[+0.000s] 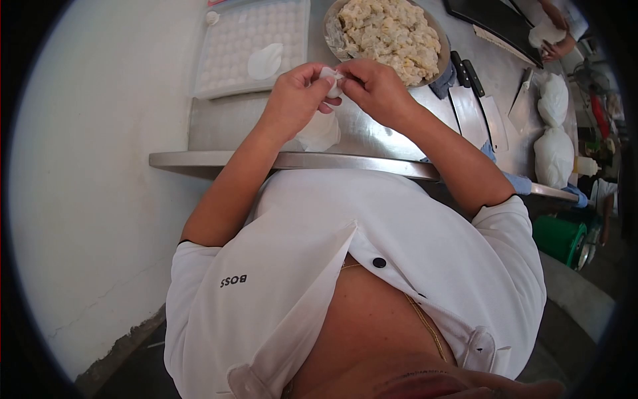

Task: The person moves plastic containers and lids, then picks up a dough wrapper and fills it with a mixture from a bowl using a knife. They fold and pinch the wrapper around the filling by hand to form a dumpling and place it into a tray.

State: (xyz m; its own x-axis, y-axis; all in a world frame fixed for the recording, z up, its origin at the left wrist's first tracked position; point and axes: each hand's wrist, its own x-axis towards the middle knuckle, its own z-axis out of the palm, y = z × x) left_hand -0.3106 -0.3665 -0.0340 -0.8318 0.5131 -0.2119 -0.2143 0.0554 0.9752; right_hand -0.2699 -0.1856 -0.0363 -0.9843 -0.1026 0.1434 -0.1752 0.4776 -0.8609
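My left hand (297,95) and my right hand (377,88) meet above the metal table (229,126). Between their fingers is a small white dumpling (330,74), its thin wrapper pinched by both hands. Below them lie thin white wrappers (319,133) near the table's front edge. To the left, a translucent tray (247,88) shows rows of round white shapes. A loose white wrapper (265,61) rests on it, and a small white dumpling (212,18) sits at its far left. Beyond my right hand stands a bowl (443,41) of pale, chunky filling (392,33).
Right of the bowl lie black-handled cleavers (465,110) and a blue cloth (441,86). Farther right are white plastic bags (554,156) and a dark tray (495,23). Another person's hands (559,43) hold something white. A wall (100,133) borders the left.
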